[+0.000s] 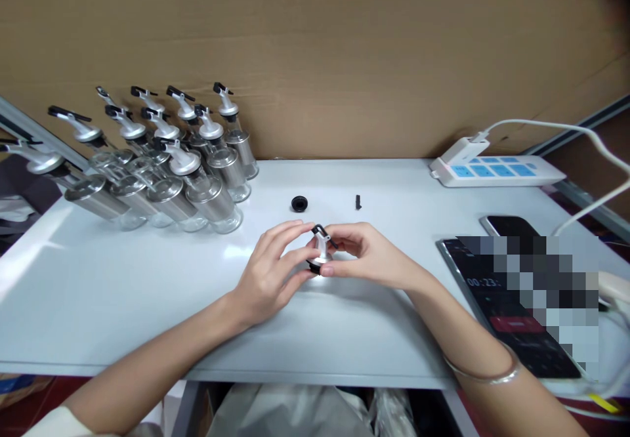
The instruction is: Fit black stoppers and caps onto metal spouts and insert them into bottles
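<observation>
Between my two hands is a silver pour spout (322,250) with a black flip lever on top and a black stopper below. My left hand (273,270) has its fingertips on the spout's left side and lever. From the other side, my right hand (367,253) grips the spout's base with thumb and fingers. Beyond my hands on the table lie a black ring-shaped part (299,204) and a small black piece (358,202), lying apart from each other.
Several glass-and-steel bottles (214,204) with spouts stand grouped at the back left. On the right are a white power strip (497,172) with a plugged-in charger, a white cable (581,128), a tablet (482,299) and a phone (512,226). Cardboard (335,63) rises behind the table.
</observation>
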Tool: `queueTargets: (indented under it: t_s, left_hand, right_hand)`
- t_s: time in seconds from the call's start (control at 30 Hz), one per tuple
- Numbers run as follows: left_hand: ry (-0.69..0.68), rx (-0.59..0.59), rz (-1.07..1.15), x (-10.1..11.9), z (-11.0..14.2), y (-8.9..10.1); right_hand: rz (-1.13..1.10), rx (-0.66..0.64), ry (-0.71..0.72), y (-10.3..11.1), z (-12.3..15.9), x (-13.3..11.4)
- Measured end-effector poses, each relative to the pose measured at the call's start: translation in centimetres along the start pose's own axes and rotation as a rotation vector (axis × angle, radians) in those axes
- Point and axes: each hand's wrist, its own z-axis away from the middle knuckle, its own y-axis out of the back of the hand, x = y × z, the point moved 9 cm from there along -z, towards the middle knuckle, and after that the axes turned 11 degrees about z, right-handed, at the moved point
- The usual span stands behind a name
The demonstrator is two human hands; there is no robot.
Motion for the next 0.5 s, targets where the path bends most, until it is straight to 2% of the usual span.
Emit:
queueTargets:
  t_s: [0.37,0.5]
  left_hand:
    - [-0.001,-0.004,-0.029,-0.18,-0.1,-0.08]
    - [-0.054,-0.013,-0.041,-0.31,-0.63,0.83]
  right_hand:
    - [-0.049,0.041,0.016,0.13,0.01,-0.04]
    - [-0.06,0.112,0.024,0.76,0.11,-0.11]
